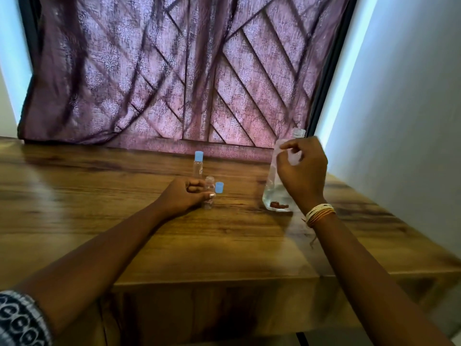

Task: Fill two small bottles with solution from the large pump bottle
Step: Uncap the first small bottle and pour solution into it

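Note:
A small clear bottle (209, 182) with no cap stands upright on the wooden table (99, 196), and my left hand (185, 196) grips it from the left. Its loose blue cap (219, 187) sits on the table just to the right. A second small bottle (198, 166) with a blue cap on stands right behind. The large clear bottle (274, 176) stands at the right with a bare threaded neck, a little liquid and some brown bits at the bottom. My right hand (303, 171) curls around its upper part from the near side. No pump is in view.
A purple patterned curtain (162, 71) hangs behind the table's far edge. A white wall (399, 121) runs close along the right side. The table's front edge lies near my forearms.

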The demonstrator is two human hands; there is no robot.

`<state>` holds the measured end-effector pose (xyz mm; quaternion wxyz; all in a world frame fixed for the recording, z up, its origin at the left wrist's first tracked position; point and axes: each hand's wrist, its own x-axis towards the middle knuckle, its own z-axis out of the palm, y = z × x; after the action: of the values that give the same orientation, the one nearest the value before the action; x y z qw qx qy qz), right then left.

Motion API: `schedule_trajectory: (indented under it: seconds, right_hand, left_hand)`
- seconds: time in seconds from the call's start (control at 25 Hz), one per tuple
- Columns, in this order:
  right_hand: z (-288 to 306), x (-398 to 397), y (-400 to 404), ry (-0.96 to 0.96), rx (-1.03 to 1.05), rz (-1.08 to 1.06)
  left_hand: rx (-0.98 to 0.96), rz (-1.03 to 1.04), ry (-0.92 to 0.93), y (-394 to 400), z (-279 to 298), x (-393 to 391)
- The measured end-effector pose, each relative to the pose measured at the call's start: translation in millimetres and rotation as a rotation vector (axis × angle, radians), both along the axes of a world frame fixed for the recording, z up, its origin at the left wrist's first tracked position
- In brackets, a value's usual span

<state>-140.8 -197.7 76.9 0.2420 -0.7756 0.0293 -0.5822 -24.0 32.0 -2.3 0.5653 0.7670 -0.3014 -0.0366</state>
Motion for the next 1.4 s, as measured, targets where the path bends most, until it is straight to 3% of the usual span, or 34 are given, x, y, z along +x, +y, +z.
schedule_trajectory:
  seconds: [0.12,0.28,0.64,0.84,1.08,1.4]
  right_hand:
    - [-1,1,-24,-0.028,0.088,-0.081]
    - [-4,10,-41,0.246,0.41,0.231]
    - [-7,36,-42,0.311,0.6,0.444]
    - [-15,51,-12,0.182,0.346,0.449]
    - [-25,72,0,0.27,-0.132,0.421]
    - [-40,78,-4,0.328,-0.499,0.396]
  left_hand:
    - [-0.005,0.006,0.016,0,-1,-1]
    - [-0.025,-0.003,0.027,0,-1,-1]
    - [-0.157,-0.061,0.055,-2,1,-2]
    - [-0.267,-0.078,0.12,-4,-1,-1]
    - [-0.29,-0.101,0.121,-12,-3,1]
    - [-0.322,-0.131,0.13,-19,-12,10]
